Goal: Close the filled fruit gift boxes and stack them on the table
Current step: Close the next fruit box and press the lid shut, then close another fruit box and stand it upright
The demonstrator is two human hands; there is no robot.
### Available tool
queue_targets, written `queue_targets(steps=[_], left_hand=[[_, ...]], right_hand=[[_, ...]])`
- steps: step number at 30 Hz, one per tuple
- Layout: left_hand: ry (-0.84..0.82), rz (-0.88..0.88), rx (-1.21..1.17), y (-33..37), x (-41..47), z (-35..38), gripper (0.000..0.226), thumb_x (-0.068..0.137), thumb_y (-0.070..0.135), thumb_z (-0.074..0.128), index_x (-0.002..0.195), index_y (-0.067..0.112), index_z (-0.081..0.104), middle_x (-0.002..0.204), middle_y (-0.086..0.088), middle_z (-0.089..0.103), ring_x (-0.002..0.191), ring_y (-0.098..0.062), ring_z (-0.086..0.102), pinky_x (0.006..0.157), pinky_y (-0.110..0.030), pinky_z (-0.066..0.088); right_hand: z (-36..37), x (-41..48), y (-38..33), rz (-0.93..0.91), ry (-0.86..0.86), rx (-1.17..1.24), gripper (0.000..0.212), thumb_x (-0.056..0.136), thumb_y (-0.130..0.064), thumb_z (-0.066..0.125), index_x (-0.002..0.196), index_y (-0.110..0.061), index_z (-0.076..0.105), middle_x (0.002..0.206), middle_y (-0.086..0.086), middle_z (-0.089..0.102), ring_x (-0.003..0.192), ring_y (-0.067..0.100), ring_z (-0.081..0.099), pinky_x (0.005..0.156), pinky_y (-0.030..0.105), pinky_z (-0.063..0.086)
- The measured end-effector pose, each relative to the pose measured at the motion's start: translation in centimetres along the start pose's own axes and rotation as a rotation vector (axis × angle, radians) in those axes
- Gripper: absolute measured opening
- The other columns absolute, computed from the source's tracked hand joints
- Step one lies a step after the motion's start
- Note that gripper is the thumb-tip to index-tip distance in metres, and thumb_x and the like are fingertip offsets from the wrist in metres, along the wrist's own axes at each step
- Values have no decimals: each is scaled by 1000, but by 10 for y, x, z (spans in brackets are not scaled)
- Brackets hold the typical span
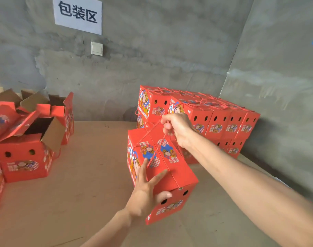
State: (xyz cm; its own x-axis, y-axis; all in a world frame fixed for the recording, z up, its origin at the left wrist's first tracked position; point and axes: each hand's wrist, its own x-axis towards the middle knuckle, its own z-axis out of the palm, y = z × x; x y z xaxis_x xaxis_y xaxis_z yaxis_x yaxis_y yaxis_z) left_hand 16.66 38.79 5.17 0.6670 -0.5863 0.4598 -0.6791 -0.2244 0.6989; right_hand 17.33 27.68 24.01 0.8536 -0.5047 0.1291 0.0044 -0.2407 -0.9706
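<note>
A closed red fruit gift box [177, 173] hangs tilted over the middle of the table, near the stack. My right hand [176, 128] grips its red rope handle [154, 153] above the lid. My left hand [146, 191] steadies the box's near left corner, fingers straight on the lid and thumb against the end face with the round holes. Behind it stands the stack of closed red boxes [216, 120], two layers high, in the back right corner against the wall.
Several open red boxes [25, 155] with raised flaps stand at the table's left side. The brown table top [91, 175] stretches between them and the stack. A grey concrete wall with a white sign [78, 14] and a light switch [96, 48] runs behind.
</note>
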Motion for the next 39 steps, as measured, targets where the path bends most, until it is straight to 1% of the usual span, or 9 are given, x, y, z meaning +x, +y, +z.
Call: queue_targets(steps=[6, 15, 19, 21, 23, 29, 32, 35, 39], left_hand=[[-24, 38, 107, 18, 89, -5, 89, 67, 51, 77, 142, 28, 36, 152, 3, -14, 146, -19, -2, 116, -38, 21], [19, -17, 133, 7, 225, 21, 78, 74, 36, 78, 141, 28, 40, 156, 1, -19, 144, -10, 8, 115, -24, 18], [195, -184, 105, -16, 273, 39, 61, 86, 20, 68, 141, 19, 42, 157, -10, -4, 144, -19, 16, 112, -25, 21], [308, -303, 94, -31, 282, 45, 56, 90, 11, 58, 143, 15, 39, 152, -15, 24, 138, -27, 33, 110, -31, 29], [277, -346, 57, -46, 282, 54, 56, 90, 9, 55, 143, 16, 37, 137, -12, 50, 127, -28, 47, 103, -37, 38], [268, -332, 66, -64, 300, 80, 53, 89, 5, 49, 138, 24, 44, 92, 3, 69, 84, -23, 65, 68, -27, 46], [267, -383, 34, -67, 315, 81, 48, 91, 7, 46, 136, 25, 45, 95, -4, 70, 85, -29, 67, 76, -40, 54], [211, -419, 122, -72, 318, 73, 51, 92, 11, 45, 139, 28, 42, 111, -6, 68, 102, -27, 63, 84, -35, 51], [53, -416, 263, -76, 272, 57, 40, 90, 16, 45, 126, 29, 57, 93, 4, 71, 82, -14, 63, 77, -28, 50]], right_hand=[[-36, 48, -41, -208, -11, 29, 25, 80, 0, 54, 56, -5, 53, 32, -6, 37, 30, 10, 37, 48, 24, 35], [-91, 160, -50, -357, -28, -116, 28, 82, 0, 55, 54, -5, 53, 42, 4, 46, 47, 19, 47, 57, 28, 37], [-99, 212, -14, -392, -69, -729, 19, 88, -18, 54, 87, -2, 64, 88, 16, 64, 90, 27, 59, 73, 29, 43], [-96, 226, 34, -400, -93, -1037, 51, 92, -28, 51, 137, -5, 38, 138, 19, 43, 131, 32, 38, 105, 37, 34], [-90, 228, 83, -541, -189, -1177, 67, 94, -25, 48, 150, -25, 10, 157, 13, 8, 145, 34, 6, 118, 45, 6], [-75, 256, 139, -786, -30, -1276, 70, 84, -8, 50, 140, -39, 20, 153, 13, 12, 141, 36, 12, 114, 53, -1], [-64, 271, 143, -780, -25, -1288, 71, 81, -9, 54, 138, -36, 23, 154, 14, 10, 142, 39, 11, 113, 56, -3], [-59, 280, 143, -778, -4, -1273, 68, 81, -13, 54, 137, -36, 24, 155, 13, 10, 142, 38, 10, 112, 56, -4], [-60, 277, 144, -766, -9, -1276, 61, 81, -14, 50, 134, -35, 28, 154, 12, 14, 141, 38, 12, 112, 57, -3]])
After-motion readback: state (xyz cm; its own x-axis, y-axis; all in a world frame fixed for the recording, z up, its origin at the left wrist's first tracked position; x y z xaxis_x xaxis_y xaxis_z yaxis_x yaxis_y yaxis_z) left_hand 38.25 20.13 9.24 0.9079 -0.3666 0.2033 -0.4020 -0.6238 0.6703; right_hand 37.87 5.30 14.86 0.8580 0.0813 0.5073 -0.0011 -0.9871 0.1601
